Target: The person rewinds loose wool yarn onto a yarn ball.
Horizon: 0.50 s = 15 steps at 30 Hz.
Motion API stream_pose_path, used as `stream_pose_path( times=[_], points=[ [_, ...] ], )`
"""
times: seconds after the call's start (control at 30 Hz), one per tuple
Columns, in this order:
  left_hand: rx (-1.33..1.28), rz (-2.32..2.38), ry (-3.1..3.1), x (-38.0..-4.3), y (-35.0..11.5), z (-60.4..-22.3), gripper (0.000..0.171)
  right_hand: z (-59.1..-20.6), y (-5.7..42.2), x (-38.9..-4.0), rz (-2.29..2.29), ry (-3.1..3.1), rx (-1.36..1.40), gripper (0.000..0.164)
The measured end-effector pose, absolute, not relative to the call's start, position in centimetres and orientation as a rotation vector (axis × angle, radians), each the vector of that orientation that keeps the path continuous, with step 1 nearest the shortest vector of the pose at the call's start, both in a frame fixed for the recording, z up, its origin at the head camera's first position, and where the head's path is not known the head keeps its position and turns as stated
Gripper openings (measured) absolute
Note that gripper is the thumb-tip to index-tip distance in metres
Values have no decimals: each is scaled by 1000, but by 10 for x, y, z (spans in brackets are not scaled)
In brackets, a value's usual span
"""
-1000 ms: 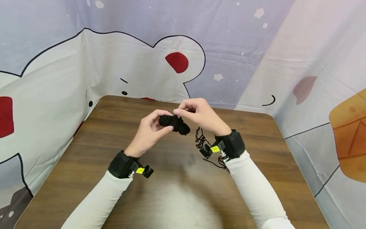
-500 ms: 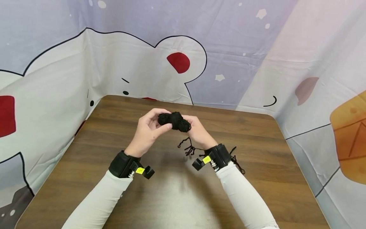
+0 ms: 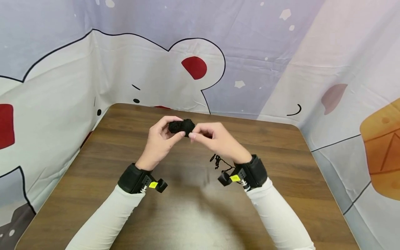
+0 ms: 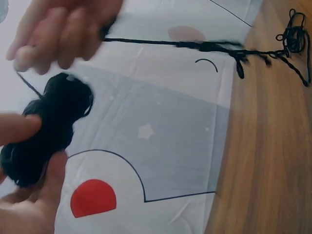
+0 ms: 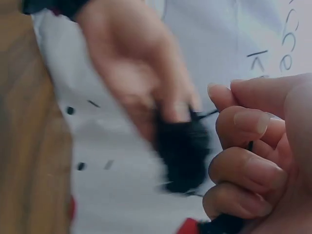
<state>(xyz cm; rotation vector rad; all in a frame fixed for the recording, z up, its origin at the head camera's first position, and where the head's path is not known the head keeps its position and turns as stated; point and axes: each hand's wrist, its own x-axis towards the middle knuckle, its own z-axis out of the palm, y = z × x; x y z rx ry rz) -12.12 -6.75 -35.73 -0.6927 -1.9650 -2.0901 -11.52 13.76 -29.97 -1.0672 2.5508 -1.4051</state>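
Observation:
A small bundle of black yarn (image 3: 188,127), pinched in at its middle, is held above the table between the thumb and fingers of my left hand (image 3: 158,140). From its waist a short strand (image 4: 30,86) runs to my right hand (image 3: 218,139), whose thumb and forefinger pinch it close to the bundle's right end. The other right fingers curl in the right wrist view, with yarn (image 5: 250,146) showing between them. A loose tail (image 4: 146,41) trails from the right hand toward the table, and part of it is hidden behind the right wrist in the head view.
Tangled yarn loops (image 4: 294,41) lie at the end of the tail, over the wooden table (image 3: 175,215). A printed cloth (image 3: 250,52) hangs behind the table's far edge and at both sides. Both wrists carry black camera straps (image 3: 254,170).
My right hand has circled from above the bundle, behind its right end, and back to the near right side with the strand. The left hand keeps its hold, shifting slightly left and up.

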Motion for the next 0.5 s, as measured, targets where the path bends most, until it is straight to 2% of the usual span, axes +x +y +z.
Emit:
stream_pose_path(
  times=[0.2, 0.5],
  points=[
    [-915, -2189, -2007, -115, -66, -354, 39, -280, 136, -140, -1418, 2562, -1104, 16],
    [-859, -2253, -1872, -110, -66, -350, 40, -335, 138, -162, -1739, 2243, -890, 15]
  ],
)
